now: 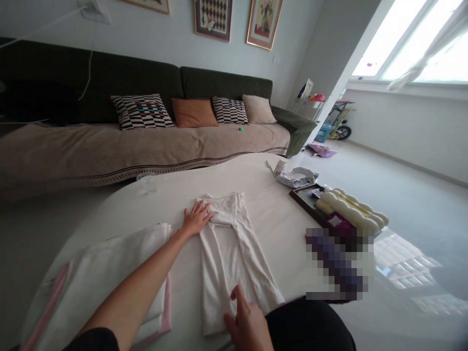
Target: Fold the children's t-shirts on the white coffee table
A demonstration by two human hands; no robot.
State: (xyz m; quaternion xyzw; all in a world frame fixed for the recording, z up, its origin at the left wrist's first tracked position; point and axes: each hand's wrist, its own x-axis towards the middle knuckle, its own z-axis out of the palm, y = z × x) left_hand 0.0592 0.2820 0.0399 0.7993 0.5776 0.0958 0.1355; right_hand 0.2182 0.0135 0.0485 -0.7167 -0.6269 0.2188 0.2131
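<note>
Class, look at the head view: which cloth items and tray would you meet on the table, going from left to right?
Folded white cloth with pink edging → off-white trousers → brown tray

Can see only part of the pale trousers (215, 263): lose some waistband under the left hand (197, 218), some leg end behind the right hand (248, 321). Left of the trousers, lose the folded cloth (109, 258) partly behind the forearm, partly past the bottom edge. Right of the trousers, cannot identify the pixelated object (334, 263). Far beyond the trousers, miss the tops of the framed pictures (265, 24); cannot name the tiny blue-green thing (240, 129).
</note>
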